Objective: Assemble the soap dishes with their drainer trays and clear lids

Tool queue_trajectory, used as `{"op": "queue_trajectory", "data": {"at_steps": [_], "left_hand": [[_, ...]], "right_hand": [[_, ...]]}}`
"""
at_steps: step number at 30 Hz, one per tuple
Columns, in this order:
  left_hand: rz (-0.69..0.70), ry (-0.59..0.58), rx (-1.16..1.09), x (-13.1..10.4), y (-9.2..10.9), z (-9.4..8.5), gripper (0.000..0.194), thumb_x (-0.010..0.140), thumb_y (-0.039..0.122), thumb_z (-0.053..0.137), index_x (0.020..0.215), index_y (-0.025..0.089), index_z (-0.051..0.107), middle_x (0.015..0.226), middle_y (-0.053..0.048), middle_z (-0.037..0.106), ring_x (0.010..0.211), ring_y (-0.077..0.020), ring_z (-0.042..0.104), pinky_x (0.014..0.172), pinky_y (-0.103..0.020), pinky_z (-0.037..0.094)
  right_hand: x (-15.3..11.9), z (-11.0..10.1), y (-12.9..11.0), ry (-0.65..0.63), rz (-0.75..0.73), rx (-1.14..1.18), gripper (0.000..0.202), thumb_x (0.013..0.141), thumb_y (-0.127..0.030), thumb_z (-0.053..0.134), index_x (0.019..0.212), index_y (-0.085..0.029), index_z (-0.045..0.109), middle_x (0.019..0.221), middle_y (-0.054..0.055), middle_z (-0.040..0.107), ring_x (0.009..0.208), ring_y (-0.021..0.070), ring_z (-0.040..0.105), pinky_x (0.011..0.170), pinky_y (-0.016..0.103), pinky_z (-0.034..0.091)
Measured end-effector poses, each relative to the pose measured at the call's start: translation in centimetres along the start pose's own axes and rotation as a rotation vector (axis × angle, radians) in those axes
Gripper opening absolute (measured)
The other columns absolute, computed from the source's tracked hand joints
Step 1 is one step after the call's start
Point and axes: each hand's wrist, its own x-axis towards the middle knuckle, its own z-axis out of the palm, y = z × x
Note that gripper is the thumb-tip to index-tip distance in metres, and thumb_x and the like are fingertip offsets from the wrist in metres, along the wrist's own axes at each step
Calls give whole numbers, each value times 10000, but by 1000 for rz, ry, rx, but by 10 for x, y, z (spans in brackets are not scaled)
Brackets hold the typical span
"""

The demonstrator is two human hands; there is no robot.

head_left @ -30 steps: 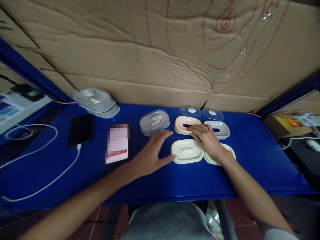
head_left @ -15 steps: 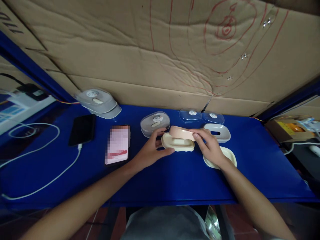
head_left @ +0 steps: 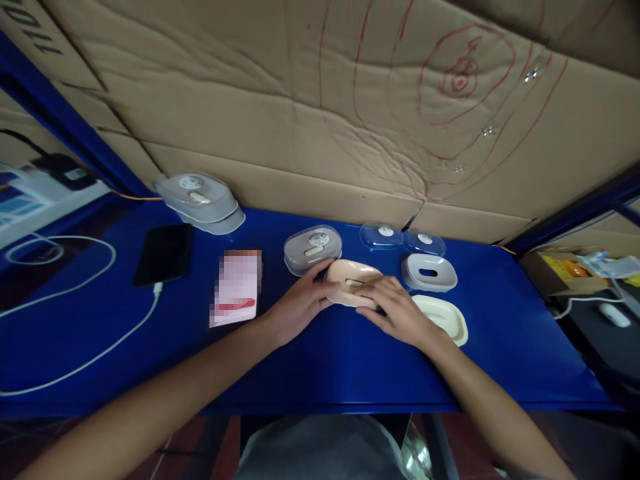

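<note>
A pink oval soap box (head_left: 354, 270) with a slot in its middle is between my hands near the centre of the table. Cream plastic shows through the slot, and the rest of that cream piece is hidden beneath the pink one. My left hand (head_left: 304, 300) grips the box's left end, thumb on the near side. Around the right end curls my right hand (head_left: 395, 308), its fingers reaching over the pink top. Beside the right wrist lies a cream oval tray (head_left: 453, 317), partly covered by the arm. A grey oval shell (head_left: 431, 263) with a slot sits behind it.
Two clear lids (head_left: 381, 236) lie at the back. A lidded grey soap box (head_left: 314, 248) stands behind my left hand, and stacked ones (head_left: 203, 203) at the back left. A phone (head_left: 237, 287), a black phone (head_left: 164, 253) and its white cable (head_left: 145, 333) occupy the left.
The pink piece was tilted above the cream base; now it lies level over it. My right hand has moved left and down onto the pink piece. The view has shifted slightly.
</note>
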Motion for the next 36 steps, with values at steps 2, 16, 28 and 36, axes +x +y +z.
{"op": "queue_trajectory", "data": {"at_steps": [2,16,28,36], "left_hand": [[-15,5,2,0,1,-1,599,811,281,869,1363,239,641,1247,-90,745,1114,-234,700,992,-379,530],[-52,-17,105,-1,-4,-3,622,835,278,801,1410,254,567,1180,-73,737,1113,-266,719,1029,-478,531],[-73,-12,145,-1,-2,-2,637,813,297,819,1403,264,582,1094,-54,747,1051,-254,726,983,-443,537],[-84,-25,173,-1,-3,-5,618,845,313,797,1423,267,584,1126,-63,747,1077,-270,732,971,-447,561]], "right_hand": [[1,0,-2,-9,-29,21,307,1080,-316,605,1375,-237,630,1378,103,740,1354,265,637,1109,450,484],[10,7,75,-30,392,-374,626,1114,-420,386,1692,-197,292,1721,188,380,1625,324,318,1298,620,252],[18,0,75,-53,334,-386,552,1089,-323,454,1625,-199,418,1621,190,531,1506,348,484,1262,673,242],[8,-8,69,-98,283,-406,564,1080,-430,548,1603,-229,481,1649,163,507,1550,375,425,1221,617,368]]}}
